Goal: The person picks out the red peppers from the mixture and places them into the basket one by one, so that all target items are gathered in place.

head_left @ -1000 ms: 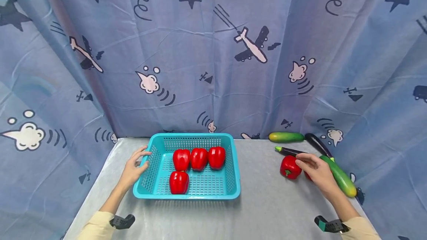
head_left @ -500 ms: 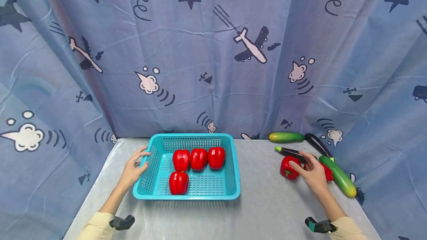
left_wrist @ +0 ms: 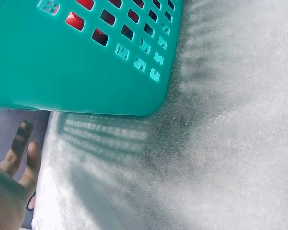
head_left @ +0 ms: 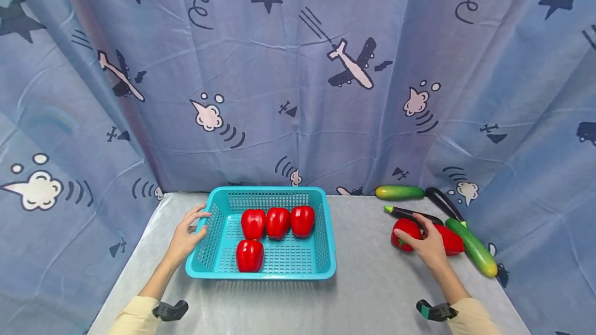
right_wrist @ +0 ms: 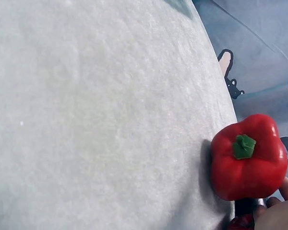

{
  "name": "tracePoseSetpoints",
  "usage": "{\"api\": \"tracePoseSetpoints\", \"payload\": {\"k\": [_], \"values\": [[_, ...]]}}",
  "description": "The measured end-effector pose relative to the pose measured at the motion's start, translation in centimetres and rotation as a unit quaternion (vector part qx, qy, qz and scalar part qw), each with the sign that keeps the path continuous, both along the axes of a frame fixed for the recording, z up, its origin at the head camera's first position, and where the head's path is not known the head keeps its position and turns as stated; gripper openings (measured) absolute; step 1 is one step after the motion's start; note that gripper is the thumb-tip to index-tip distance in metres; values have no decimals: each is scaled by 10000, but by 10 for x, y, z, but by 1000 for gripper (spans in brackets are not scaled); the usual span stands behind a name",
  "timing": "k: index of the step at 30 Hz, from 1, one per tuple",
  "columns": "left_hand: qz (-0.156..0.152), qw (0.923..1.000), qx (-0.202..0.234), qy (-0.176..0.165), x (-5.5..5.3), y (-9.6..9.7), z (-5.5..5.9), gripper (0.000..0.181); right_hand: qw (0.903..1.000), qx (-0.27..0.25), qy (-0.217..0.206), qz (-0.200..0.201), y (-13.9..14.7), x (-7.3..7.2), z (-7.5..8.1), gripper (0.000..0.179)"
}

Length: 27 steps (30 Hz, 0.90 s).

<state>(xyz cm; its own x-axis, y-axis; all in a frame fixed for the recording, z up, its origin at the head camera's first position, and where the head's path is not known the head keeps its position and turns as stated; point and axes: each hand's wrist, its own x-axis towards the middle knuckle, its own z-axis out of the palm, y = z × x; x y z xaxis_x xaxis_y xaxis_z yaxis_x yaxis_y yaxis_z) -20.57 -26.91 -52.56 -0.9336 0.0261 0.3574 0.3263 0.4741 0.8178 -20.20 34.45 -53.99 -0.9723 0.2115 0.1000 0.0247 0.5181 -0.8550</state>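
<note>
My left hand (head_left: 182, 237), fingers spread and relaxed, is at the left rim of a turquoise plastic basket (head_left: 261, 275); whether it touches the rim cannot be told. Several red bell peppers (head_left: 249, 256) lie inside the basket. On the right, my right hand (head_left: 429, 246) reaches over a red bell pepper (head_left: 404, 226), thumb and fingers spread apart. The right wrist view shows this bell pepper (right_wrist: 249, 167) with its green stem toward the camera and fingertips beside it; contact is unclear. Another red bell pepper (head_left: 452, 241) lies right of that hand, partly hidden by it.
A dark eggplant (head_left: 412, 214) lies just behind the right-hand peppers, with a second eggplant (head_left: 444, 204) farther back. One cucumber (head_left: 399, 191) is at the table's back edge, another cucumber (head_left: 477, 252) near its right edge. A patterned curtain (head_left: 298, 92) hangs behind the grey table (head_left: 363, 283).
My right hand has moved left, from above the farther-right pepper to the left one, and its fingers have spread. The right pepper has come into view. My left hand stays put.
</note>
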Motion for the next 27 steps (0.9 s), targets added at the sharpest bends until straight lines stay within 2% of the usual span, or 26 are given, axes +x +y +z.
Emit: {"api": "tracePoseSetpoints", "payload": {"k": [3, 5, 15, 17, 27], "values": [[12, 10000, -16, -44, -7, -6, -13, 33, 10000, -32, -54, -54, -2, -1, -3, 84], [-8, 10000, -16, -69, -9, -9, -17, 33, 9999, -62, -112, -104, -4, -1, -5, 85], [-30, 10000, 62, -63, -8, -8, -13, 33, 9985, -38, -343, -436, -10, -3, -12, 85], [-27, 9999, 63, -83, -10, -10, -17, 33, 9981, 10, -373, -490, -11, -4, -14, 85], [-58, 9999, 144, -44, -12, -11, -20, 33, 9962, 234, -449, -709, -14, -12, -23, 79]]}}
